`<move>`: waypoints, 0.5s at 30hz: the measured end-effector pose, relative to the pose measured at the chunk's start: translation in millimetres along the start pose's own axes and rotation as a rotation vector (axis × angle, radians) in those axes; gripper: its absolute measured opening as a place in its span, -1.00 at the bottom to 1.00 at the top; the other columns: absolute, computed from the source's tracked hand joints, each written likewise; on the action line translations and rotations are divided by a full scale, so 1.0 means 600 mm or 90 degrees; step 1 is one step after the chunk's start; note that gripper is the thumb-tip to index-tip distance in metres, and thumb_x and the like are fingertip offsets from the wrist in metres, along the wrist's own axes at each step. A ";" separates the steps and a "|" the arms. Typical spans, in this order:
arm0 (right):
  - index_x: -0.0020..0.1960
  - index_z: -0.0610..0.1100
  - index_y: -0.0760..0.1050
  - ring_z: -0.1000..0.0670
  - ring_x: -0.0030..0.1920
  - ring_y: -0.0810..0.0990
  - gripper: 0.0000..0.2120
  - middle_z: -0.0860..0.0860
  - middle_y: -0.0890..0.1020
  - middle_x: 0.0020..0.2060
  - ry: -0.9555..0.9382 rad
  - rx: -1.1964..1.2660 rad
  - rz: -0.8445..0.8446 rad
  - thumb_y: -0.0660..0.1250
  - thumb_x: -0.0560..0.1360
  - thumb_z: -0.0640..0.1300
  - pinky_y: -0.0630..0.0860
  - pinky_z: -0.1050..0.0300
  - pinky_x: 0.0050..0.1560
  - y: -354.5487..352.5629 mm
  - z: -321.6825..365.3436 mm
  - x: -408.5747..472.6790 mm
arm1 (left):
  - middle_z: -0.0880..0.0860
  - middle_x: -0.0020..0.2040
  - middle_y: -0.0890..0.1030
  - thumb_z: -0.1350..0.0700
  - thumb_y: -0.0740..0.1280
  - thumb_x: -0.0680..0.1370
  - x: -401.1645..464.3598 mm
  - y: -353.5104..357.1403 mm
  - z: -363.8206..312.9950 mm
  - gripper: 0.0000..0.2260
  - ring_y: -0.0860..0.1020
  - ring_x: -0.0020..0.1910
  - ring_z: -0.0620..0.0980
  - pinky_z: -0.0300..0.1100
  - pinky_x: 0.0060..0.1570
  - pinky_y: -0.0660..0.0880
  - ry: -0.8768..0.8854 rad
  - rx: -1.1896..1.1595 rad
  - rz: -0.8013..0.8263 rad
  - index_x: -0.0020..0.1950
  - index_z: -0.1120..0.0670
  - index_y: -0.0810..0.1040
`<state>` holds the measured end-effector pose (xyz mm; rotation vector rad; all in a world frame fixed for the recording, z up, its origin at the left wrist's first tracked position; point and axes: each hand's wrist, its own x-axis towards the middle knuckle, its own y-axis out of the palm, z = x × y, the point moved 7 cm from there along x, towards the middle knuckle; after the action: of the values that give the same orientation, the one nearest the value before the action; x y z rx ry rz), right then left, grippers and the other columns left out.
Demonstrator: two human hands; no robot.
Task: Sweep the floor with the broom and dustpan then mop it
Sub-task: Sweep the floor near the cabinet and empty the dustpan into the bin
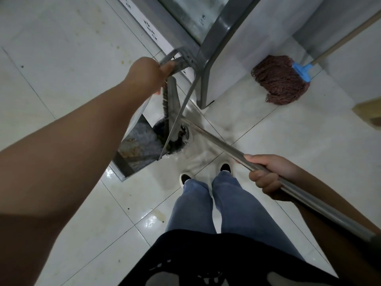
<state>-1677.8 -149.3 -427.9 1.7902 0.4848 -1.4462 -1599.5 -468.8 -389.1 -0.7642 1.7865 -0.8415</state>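
Broom standing with its grey head and dark bristles down inside the metal dustpan, its steel handle running back toward the lower right. Dustpan sitting on the white tiled floor, just ahead of the feet, its open box showing grime and greenish bits near the bristles. Left hand gripping the dustpan's metal bail handle, fingers curled round it, arm reaching forward. Right hand wrapping the broom handle, fingers and thumb closed round the steel tube. Wet sheen lying on the tiles around the dustpan and shoes. Mop resting well apart at the upper right, brown strands on the floor, blue clamp and wooden pole leaning up against the wall beside a grey metal frame.
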 end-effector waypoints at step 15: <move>-0.27 -0.16 0.27 0.16 -0.78 0.21 -0.65 0.02 0.31 -0.66 -0.023 -0.099 -0.066 0.13 0.59 0.03 0.13 0.45 -0.79 0.022 0.001 -0.007 | 0.00 -0.77 0.34 -0.06 0.13 0.61 -0.019 -0.033 0.055 -0.59 0.40 -0.69 -0.20 -0.30 -0.47 0.19 -0.028 -0.098 -0.031 -0.23 0.17 0.58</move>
<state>-1670.4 -157.4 -420.0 1.6341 0.6612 -1.4669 -1562.6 -477.3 -376.5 -0.9218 1.8149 -0.7196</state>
